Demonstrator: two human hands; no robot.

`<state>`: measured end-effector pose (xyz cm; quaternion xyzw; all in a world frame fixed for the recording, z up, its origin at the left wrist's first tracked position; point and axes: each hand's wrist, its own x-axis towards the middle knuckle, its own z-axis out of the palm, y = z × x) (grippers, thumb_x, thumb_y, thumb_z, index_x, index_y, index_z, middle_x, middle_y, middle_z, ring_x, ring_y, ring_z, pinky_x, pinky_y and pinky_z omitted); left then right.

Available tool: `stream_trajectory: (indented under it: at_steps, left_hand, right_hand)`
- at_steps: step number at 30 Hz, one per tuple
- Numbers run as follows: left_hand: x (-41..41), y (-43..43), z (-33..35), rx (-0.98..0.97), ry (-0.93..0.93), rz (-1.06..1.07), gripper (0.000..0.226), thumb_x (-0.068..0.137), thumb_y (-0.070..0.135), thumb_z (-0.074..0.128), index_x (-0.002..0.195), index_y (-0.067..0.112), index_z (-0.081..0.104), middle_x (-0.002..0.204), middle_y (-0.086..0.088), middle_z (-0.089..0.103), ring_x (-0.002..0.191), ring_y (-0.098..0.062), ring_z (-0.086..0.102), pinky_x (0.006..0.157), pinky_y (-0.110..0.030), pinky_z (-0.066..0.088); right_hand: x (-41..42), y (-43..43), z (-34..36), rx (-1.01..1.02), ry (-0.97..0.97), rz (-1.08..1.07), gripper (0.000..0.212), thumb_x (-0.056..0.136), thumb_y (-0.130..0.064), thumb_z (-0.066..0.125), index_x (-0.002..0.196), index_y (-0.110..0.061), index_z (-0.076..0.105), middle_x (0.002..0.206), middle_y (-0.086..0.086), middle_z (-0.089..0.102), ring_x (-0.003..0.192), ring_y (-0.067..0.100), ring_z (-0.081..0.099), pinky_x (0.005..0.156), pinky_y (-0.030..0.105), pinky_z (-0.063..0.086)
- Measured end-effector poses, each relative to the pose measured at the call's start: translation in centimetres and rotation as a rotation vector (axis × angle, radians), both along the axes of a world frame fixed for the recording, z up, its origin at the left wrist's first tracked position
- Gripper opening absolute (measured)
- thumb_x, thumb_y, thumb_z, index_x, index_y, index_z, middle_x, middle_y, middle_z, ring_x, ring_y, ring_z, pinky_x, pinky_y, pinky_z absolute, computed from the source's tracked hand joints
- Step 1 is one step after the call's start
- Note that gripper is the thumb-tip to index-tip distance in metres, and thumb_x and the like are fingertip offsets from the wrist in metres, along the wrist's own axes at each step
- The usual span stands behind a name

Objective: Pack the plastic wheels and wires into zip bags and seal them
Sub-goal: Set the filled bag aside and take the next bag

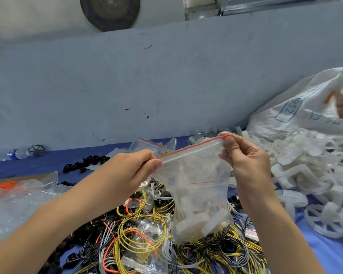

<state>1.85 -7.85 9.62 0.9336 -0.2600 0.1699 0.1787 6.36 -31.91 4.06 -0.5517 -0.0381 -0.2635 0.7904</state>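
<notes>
A clear zip bag (196,186) with a red seal strip hangs in the air between both hands, with white plastic wheels and some wires inside it. My left hand (135,169) pinches the left end of the seal strip. My right hand (244,155) pinches the right end, held higher. Below the bag lies a tangle of yellow, grey, black and orange wires (147,234). A heap of translucent white plastic wheels (309,175) spreads at the right.
A big white woven sack (305,107) stands at the right rear. Empty zip bags (152,145) lie behind the hands, loose clear bags (18,198) at the left. Small black parts (85,163), a water bottle (10,154) and a dark wheel (36,150) lie on the blue cloth (329,254) near the wall.
</notes>
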Motion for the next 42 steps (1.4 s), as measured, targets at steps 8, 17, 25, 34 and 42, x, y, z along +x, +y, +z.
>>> stream_trajectory:
  at_steps: [8, 17, 25, 34, 42]
  left_hand:
    - [-1.0, -4.7, 3.8, -0.05, -0.108, -0.093, 0.028, 0.087, 0.056, 0.039, 0.078, 0.035, 0.055, 0.068, 0.018, 0.063, 0.051, -0.004, 0.058, 0.049, -0.023, 0.044]
    - [0.3, -21.9, 6.9, -0.072, -0.049, -0.328, 0.026, 0.098, 0.036, 0.049, 0.074, 0.032, 0.057, 0.065, 0.023, 0.063, 0.04, -0.004, 0.05, 0.043, -0.017, 0.042]
    - [6.5, -46.5, 13.3, 0.128, -0.258, -0.269, 0.022, 0.097, 0.031, 0.047, 0.095, 0.018, 0.065, 0.103, -0.009, 0.069, 0.089, -0.034, 0.065, 0.077, -0.035, 0.051]
    - [12.0, -58.7, 11.6, -0.027, -0.75, -0.28, 0.016, 0.094, 0.006, 0.042, 0.105, 0.013, 0.051, 0.083, -0.015, 0.069, 0.072, -0.037, 0.065, 0.057, -0.036, 0.036]
    - [16.6, -60.1, -8.2, 0.422, -0.506, -0.43, 0.026, 0.093, 0.002, 0.042, 0.11, 0.017, 0.054, 0.101, -0.001, 0.065, 0.086, -0.024, 0.067, 0.062, -0.031, 0.042]
  right_hand:
    - [-3.8, -5.3, 3.9, -0.015, -0.099, -0.138, 0.019, 0.096, -0.018, 0.065, 0.082, -0.026, 0.076, 0.065, -0.014, 0.064, 0.058, 0.001, 0.053, 0.063, 0.015, 0.051]
    - [-9.8, -22.2, 8.0, -0.147, -0.057, -0.419, 0.011, 0.097, -0.017, 0.063, 0.096, -0.017, 0.075, 0.082, -0.01, 0.072, 0.079, 0.0, 0.062, 0.085, 0.02, 0.053]
    - [-10.1, -41.6, 15.3, -0.368, 0.152, -0.848, 0.018, 0.099, -0.022, 0.061, 0.103, -0.01, 0.073, 0.082, -0.002, 0.064, 0.071, 0.01, 0.054, 0.07, 0.027, 0.045]
    - [-10.1, -48.3, 10.9, -1.128, -0.197, -1.352, 0.019, 0.097, -0.007, 0.049, 0.1, -0.005, 0.068, 0.096, 0.005, 0.061, 0.079, 0.004, 0.051, 0.075, 0.009, 0.042]
    - [-4.9, -48.5, -7.6, -1.598, 0.886, -0.707, 0.025, 0.101, -0.021, 0.046, 0.115, -0.022, 0.067, 0.119, -0.001, 0.063, 0.113, 0.024, 0.053, 0.094, 0.037, 0.04]
